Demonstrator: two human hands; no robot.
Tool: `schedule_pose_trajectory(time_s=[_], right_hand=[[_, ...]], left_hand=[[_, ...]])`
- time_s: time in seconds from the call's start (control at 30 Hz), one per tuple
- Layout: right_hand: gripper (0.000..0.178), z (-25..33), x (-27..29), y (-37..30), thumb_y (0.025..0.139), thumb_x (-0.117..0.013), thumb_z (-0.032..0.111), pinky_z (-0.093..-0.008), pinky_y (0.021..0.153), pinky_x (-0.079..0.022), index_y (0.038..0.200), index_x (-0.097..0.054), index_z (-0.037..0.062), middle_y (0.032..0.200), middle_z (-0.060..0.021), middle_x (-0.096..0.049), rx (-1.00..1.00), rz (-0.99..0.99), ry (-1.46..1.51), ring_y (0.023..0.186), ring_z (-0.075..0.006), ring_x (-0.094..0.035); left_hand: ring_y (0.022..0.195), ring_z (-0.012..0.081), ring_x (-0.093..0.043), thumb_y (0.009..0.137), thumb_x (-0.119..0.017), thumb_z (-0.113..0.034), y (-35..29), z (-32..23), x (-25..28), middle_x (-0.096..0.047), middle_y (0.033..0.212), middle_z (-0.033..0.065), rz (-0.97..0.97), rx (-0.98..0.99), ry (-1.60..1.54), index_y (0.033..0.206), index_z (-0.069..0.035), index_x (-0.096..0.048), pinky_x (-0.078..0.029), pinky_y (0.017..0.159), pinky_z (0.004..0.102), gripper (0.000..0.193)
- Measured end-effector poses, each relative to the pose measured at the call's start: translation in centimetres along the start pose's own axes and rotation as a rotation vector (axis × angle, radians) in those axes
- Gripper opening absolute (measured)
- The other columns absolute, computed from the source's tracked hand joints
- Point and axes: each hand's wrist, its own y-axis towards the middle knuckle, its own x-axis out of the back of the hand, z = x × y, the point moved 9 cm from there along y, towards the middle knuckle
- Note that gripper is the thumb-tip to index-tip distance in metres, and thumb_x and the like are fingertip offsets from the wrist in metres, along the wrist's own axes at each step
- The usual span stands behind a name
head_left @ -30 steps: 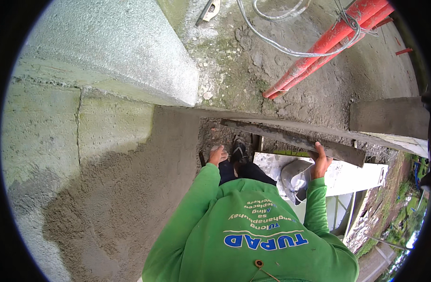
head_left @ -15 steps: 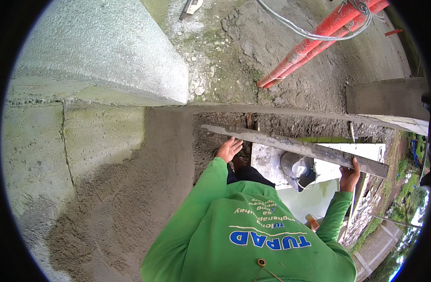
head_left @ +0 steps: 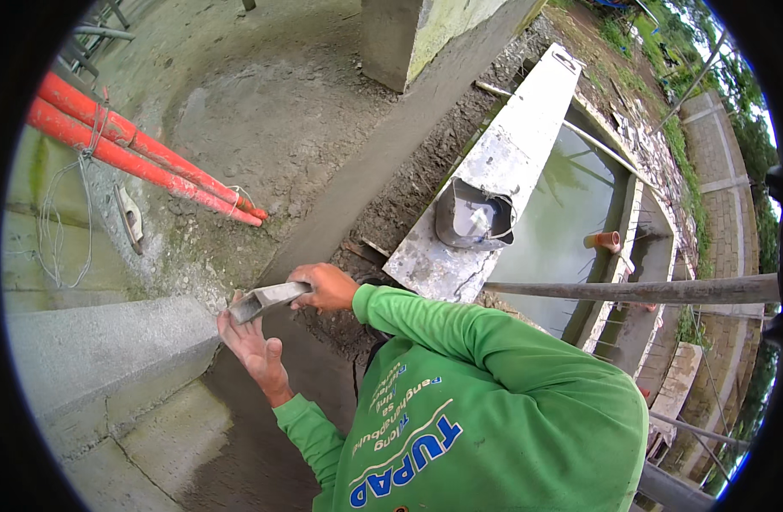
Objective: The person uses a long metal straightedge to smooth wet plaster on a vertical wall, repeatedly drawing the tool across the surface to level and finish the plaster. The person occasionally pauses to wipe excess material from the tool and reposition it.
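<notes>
A grey, cement-smeared straightedge bar (head_left: 270, 299) is seen nearly end-on beside the corner of a concrete block. My right hand (head_left: 327, 288) grips it, fingers bent over its right side. My left hand (head_left: 256, 354) is open with the palm turned up, thumb apart and fingers stretched along the bar's left end, seemingly touching it. Beneath the bar runs a band of smooth grey mortar (head_left: 344, 192) on the wall top. The bar's far length is hidden by foreshortening.
A pale concrete block (head_left: 127, 346) stands at left. Red pipes tied with wire (head_left: 165, 171) slant across the ground near a white-handled tool (head_left: 129, 218). A black bucket (head_left: 475, 215) sits on a whitish plank (head_left: 519, 141) by a water-filled pit (head_left: 566, 200). A pole (head_left: 639, 292) crosses at right.
My view has swung to the right. The bar, earlier seen lengthwise between my spread hands, now appears nearly end-on, with both hands close together at the block's corner.
</notes>
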Motion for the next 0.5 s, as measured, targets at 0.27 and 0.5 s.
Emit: schedule_pose_trajectory(time_s=[0.27,0.5], right_hand=[[0.026,-5.2,1.7,-4.9,0.076,-0.067,0.008,-0.0419,0.077,-0.049,0.100,-0.060,0.0025,0.097,-0.0126,-0.065,-0.036,-0.240,-0.067,0.091,-0.0337,-0.062],[0.039,-23.8,14.7,-26.3,0.086,-0.061,0.042,-0.0495,0.072,-0.048,0.079,-0.068,0.0041,0.077,-0.0232,-0.065,-0.836,-0.512,-0.451,0.078,-0.0423,-0.063]], left_hand=[[0.111,0.0251,-0.051,0.088,-0.068,-0.033,-0.4,-2.4,2.7,-0.050,0.123,0.0156,-0.077,0.041,0.335,0.129,0.002,-0.045,-0.043,0.096,0.0376,0.058],[0.104,0.0237,-0.051,0.086,-0.072,-0.021,0.7,-6.6,5.3,-0.050,0.120,0.0118,-0.493,-0.044,0.537,0.123,0.002,-0.050,-0.043,0.091,0.0355,0.049]])
